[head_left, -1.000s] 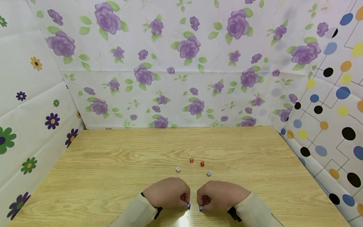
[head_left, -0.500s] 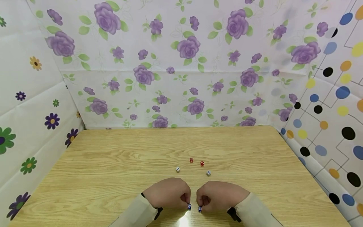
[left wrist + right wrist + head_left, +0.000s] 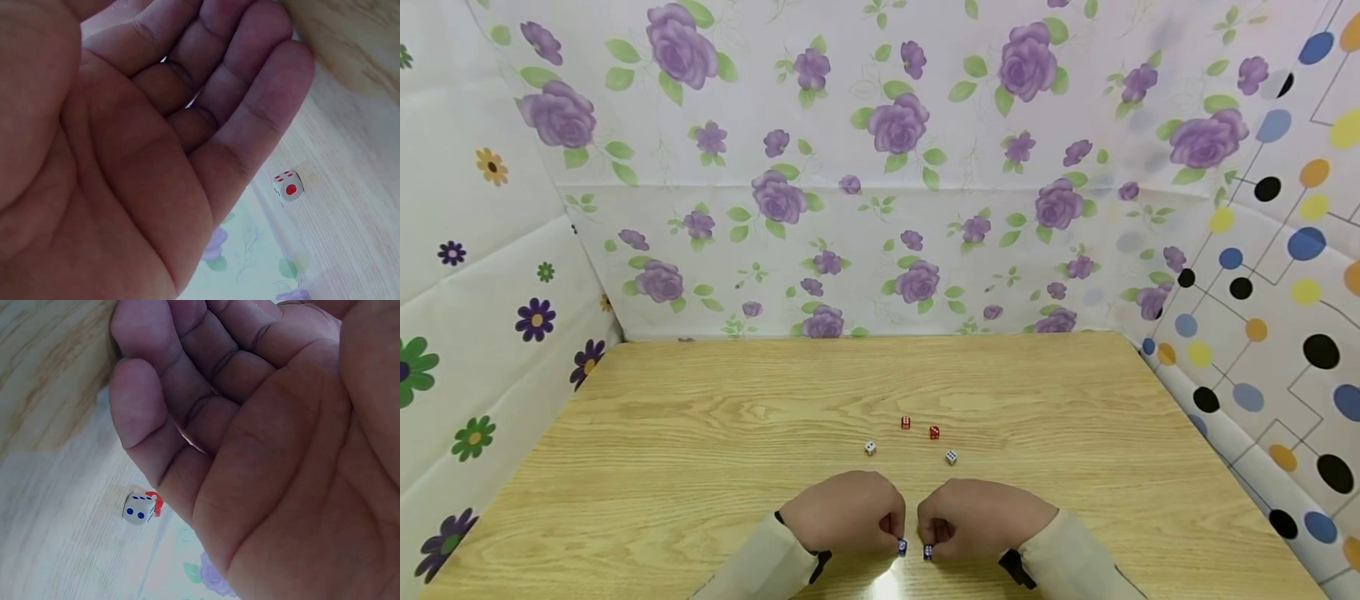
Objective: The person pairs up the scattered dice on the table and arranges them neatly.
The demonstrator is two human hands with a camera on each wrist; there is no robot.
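Near the table's front edge, my left hand [image 3: 850, 510] pinches a small blue die [image 3: 902, 547] at its fingertips. My right hand [image 3: 981, 518] pinches another blue die [image 3: 928, 552] a short gap to the right. Both dice sit low at the wood surface, with pale pips showing. In the left wrist view the curled fingers [image 3: 275, 94] hide the fingertips' hold, and a white die [image 3: 287, 186] with red pips lies beyond. The right wrist view shows the palm and fingers [image 3: 137, 406], with a white die [image 3: 139, 508] with blue pips past them and a red die [image 3: 158, 504] partly behind it.
Ahead of the hands on the wooden table [image 3: 700, 450] lie a white die [image 3: 870, 448] at left, a red die [image 3: 906, 423] and a second red die [image 3: 934, 432] farther back, and a white die [image 3: 951, 457] at right. A flowered cloth [image 3: 850, 217] hangs behind.
The two blue dice have come slightly closer together: the right one slid left and the left one slid a little right, each still held. The red and white dice have stayed put.
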